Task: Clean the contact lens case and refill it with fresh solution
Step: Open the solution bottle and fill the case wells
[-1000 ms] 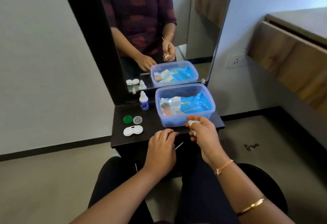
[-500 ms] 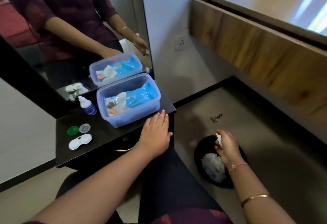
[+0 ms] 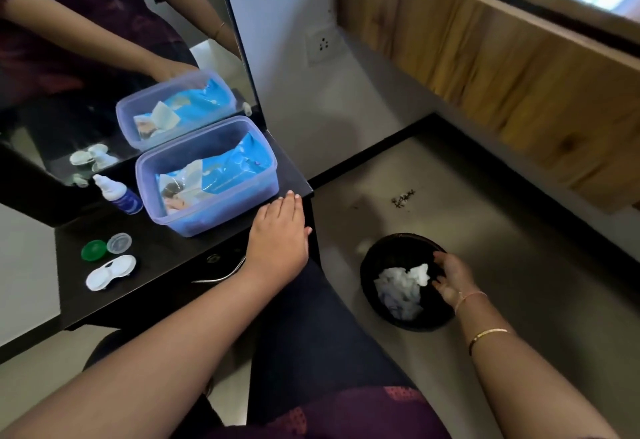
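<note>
- White plastic, the contact lens case [image 3: 110, 272] lies on the black table [image 3: 162, 265] toward its front left, with both wells uncovered and facing up.
- Its two caps sit just behind it, side by side and apart from the case: a green cap [image 3: 93, 249] and a clear cap [image 3: 119, 242].
- A small solution bottle [image 3: 119, 196], with a white top and a blue label, stands behind the caps, just beside the left wall of a blue-tinted plastic container [image 3: 214, 213].
- Inside the container lies a blue and white packet [image 3: 225, 171].
- The left hand [image 3: 280, 234] rests palm down on the table's right front edge, fingers straight and together, grasping nothing. Its fingertips are near the container's front corner.
- The right hand [image 3: 450, 277] reaches down over a black bin [image 3: 398, 239] on the floor to the right of the table. Its fingers are spread and relaxed, released, with nothing held.
- Crumpled white tissue [image 3: 398, 288] lies in the bin just beside the right fingertips; I cannot tell whether they touch it.
- A mirror [image 3: 69, 67] behind the table reflects the container, the case and the person's arms.
- A thin pink band [image 3: 471, 296] circles the right wrist, and a gold bangle [image 3: 488, 334] sits further up the forearm.
</note>
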